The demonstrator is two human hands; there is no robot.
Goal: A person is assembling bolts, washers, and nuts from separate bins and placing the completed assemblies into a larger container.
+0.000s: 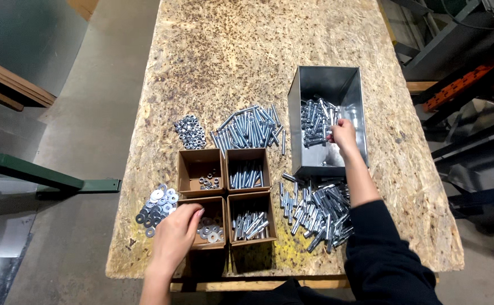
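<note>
My right hand reaches into a shiny metal bin and closes its fingers on bolts lying inside. My left hand rests at the near left cardboard box, which holds washers, with its fingers curled at the box's left rim; whether it holds anything is hidden. Beside it lies a loose pile of washers. The other boxes hold nuts and bolts.
On the chipboard table lie a pile of nuts, a spread of long bolts and a heap of sleeved bolts. Metal frames stand to the right, a green beam to the left.
</note>
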